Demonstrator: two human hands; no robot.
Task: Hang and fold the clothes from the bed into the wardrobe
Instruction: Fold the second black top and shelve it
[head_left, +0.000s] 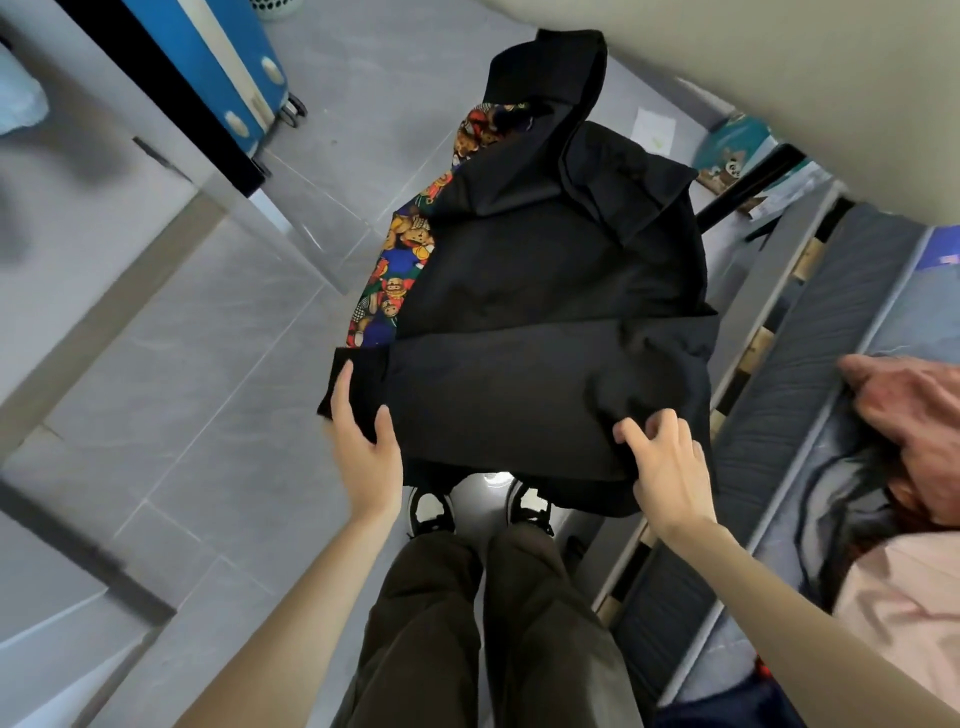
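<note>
A black jacket (545, 312) with a colourful teddy-bear lining (395, 270) hangs in front of me above the floor, its lower part folded up across it. My left hand (363, 441) grips the folded edge at its left corner, thumb on top. My right hand (665, 462) pinches the same folded edge at the right. At the right lies the bed (810, 374), with a pink garment (904, 597) and a dark grey one (841, 499) on it.
Another person's hand (914, 405) rests on the bed at the right. A blue suitcase (228, 67) stands on the grey tiled floor (208, 395) at the upper left. My shoes (431, 509) and dark trousers show below the jacket.
</note>
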